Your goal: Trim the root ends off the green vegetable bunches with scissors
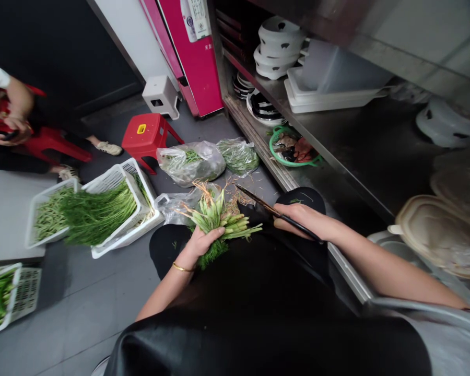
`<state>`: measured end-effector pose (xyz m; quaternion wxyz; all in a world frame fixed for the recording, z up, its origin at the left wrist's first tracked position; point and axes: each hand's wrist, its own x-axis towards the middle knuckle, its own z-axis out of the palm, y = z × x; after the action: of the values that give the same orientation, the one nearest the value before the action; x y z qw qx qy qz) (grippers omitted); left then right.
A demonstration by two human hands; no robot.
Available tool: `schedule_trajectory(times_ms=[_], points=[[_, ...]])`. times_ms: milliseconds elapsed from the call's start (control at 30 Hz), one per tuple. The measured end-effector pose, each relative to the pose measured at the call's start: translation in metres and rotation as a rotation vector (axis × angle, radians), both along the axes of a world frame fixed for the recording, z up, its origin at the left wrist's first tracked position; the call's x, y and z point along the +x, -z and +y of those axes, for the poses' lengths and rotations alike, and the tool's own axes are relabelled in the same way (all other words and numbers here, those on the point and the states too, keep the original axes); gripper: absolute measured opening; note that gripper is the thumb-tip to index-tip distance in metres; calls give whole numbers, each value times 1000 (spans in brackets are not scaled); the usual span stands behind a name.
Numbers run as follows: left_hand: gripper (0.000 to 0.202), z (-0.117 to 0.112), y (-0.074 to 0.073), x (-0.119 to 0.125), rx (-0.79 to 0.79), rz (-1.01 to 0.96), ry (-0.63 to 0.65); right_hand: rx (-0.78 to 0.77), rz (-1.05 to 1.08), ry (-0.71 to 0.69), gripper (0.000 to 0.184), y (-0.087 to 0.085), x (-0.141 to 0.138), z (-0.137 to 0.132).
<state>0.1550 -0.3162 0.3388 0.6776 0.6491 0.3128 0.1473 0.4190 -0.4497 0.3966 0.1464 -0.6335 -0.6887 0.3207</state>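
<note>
Left grip (204,242): a bunch of greens (214,213) is clasped. Right grip (301,216): a knife (256,198) is held, pointed forward, near the greens.

The knife (280,215) has a dark metal blade and a smooth black handle. The bracelet (180,268) is shiny metal. The black apron (258,313) looks smooth and a bit shiny. The clear bags (194,169) on the matt floor (86,297) are thin, crinkly, shiny plastic. The red stool (143,137) is smooth plastic. By the low shelf's (253,137) edge, the green basket (276,156) is plastic. The upper shelf (356,125) is shiny metal.
</note>
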Motion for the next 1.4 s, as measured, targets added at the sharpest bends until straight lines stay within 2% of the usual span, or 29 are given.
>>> schedule_trajectory(times_ms=[133, 333, 433, 600, 700, 900, 1000, 1133, 1300, 1400], points=[[46, -2, -6, 0, -82, -34, 53, -63, 27, -49, 32, -4, 1, 3], [43, -6, -11, 1, -43, -16, 95, -63, 32, -49, 37, -6, -10, 16], [44, -6, -5, 0, -33, 8, 53, -51, -15, -35, 37, -3, -7, 18], [39, 1, 4, 3, 28, 63, -90, 29, -160, 87, 34, -4, 3, 11], [37, 5, 4, 6, 76, 78, -94, -23, -206, -4, 33, -10, 1, 8], [33, 4, -1, 5, 128, 118, 36, -127, -360, -136, 41, -11, -7, 17], [33, 3, 0, 2, 96, 105, 92, -114, -352, -180, 43, -9, -6, 21], [40, 3, 4, -2, 5, 68, 103, -91, -349, -186, 48, -12, -2, 24], [52, 1, 9, -4, -161, -54, 2, -66, -353, -161, 47, -10, 5, 18], [48, 3, 10, -2, -161, -37, -54, -67, -347, -111, 44, -5, 7, 12]])
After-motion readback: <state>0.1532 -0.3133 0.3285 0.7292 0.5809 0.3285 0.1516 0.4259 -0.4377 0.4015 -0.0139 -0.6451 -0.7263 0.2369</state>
